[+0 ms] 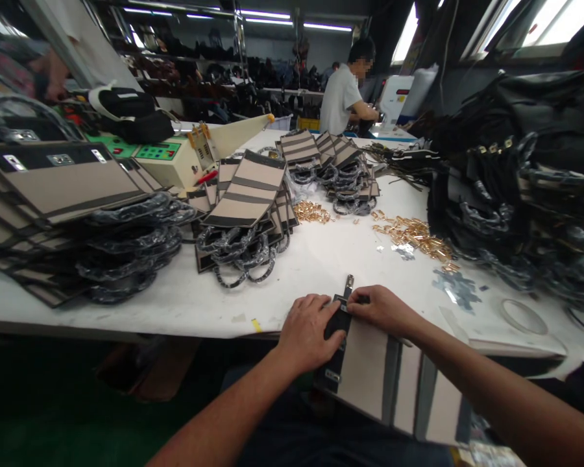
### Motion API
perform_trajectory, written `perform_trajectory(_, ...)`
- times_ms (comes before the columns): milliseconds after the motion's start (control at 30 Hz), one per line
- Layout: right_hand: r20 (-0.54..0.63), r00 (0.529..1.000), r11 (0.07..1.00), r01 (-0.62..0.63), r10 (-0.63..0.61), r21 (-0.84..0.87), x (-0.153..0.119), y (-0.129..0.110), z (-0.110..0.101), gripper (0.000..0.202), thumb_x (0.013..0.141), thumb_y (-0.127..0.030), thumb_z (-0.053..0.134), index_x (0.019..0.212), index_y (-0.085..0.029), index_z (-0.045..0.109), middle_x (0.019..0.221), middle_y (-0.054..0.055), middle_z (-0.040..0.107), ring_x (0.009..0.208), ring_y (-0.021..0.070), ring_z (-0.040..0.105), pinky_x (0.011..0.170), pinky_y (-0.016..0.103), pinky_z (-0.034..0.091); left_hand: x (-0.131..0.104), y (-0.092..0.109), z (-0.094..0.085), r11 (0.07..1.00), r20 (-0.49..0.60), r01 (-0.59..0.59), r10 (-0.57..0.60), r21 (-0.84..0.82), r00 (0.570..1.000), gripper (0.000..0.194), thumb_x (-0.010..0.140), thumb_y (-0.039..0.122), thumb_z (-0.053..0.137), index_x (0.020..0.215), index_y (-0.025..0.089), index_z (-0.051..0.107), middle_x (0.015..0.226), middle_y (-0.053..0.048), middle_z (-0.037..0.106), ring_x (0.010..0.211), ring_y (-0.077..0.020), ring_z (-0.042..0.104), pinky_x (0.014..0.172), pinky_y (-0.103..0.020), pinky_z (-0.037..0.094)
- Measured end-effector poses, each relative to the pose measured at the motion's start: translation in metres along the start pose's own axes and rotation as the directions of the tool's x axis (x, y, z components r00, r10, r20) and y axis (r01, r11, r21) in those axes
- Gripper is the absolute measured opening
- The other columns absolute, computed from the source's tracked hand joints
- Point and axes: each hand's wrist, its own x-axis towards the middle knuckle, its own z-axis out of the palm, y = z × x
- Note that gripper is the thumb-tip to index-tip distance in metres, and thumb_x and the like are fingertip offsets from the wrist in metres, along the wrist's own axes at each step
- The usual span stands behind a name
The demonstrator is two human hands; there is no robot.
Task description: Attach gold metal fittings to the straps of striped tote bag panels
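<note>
A beige panel point(363, 366) with dark stripes lies at the table's front edge, partly over my lap. Its black end strip point(331, 363) carries small metal plates, and a strap with a metal tip point(349, 283) sticks out beyond its far end. My left hand point(311, 332) rests on the black strip with its fingers spread, thumb and index finger on the strip. Beside the strip's far end, my right hand point(377, 308) has its fingertips pinched at a metal plate; whatever is between them is too small to make out.
Stacked striped panels with wrapped handles point(248, 194) stand left and centre. Gold metal pieces point(413, 235), grey flat pieces point(455, 289) and a tape ring point(523, 316) lie right of centre. Black bags point(486, 194) pile at right. A person point(340, 97) works behind.
</note>
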Motion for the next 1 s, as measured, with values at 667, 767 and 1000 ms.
perform_trajectory(667, -0.144, 0.989, 0.982, -0.055, 0.029, -0.182, -0.006, 0.003, 0.009, 0.006, 0.086, -0.028, 0.069, 0.083, -0.023, 0.071, 0.084, 0.002, 0.071, 0.078, 0.0202, 0.061, 0.068, 0.03, 0.037, 0.081, -0.01, -0.023, 0.947, 0.373, 0.305, -0.249, -0.098, 0.894, 0.033, 0.081, 0.036, 0.08, 0.111, 0.025, 0.08, 0.094, -0.001, 0.081, 0.088, -0.022, 0.074, 0.073, -0.027, 0.051)
perform_trajectory(767, -0.134, 0.99, 0.986, -0.06, 0.039, -0.156, -0.005, 0.004, 0.008, 0.006, 0.085, -0.029, 0.07, 0.083, -0.023, 0.071, 0.084, 0.002, 0.071, 0.078, 0.0207, 0.062, 0.068, 0.03, 0.037, 0.092, -0.009, -0.026, 0.938, 0.423, 0.332, -0.263, -0.098, 0.867, 0.027, 0.08, 0.034, 0.079, 0.105, 0.023, 0.08, 0.097, -0.003, 0.081, 0.09, -0.0223, 0.074, 0.075, -0.027, 0.051)
perform_trajectory(1000, -0.125, 0.991, 0.994, -0.061, 0.049, -0.091, -0.006, 0.002, 0.001, 0.007, 0.084, -0.029, 0.073, 0.08, -0.023, 0.072, 0.076, 0.0, 0.07, 0.073, 0.02, 0.061, 0.064, 0.03, 0.037, 0.104, -0.007, -0.019, 0.846, 0.583, 0.506, -0.329, -0.167, 0.743, 0.015, 0.085, 0.029, 0.074, 0.096, 0.018, 0.073, 0.063, 0.002, 0.067, 0.051, -0.0156, 0.064, 0.055, -0.025, 0.051)
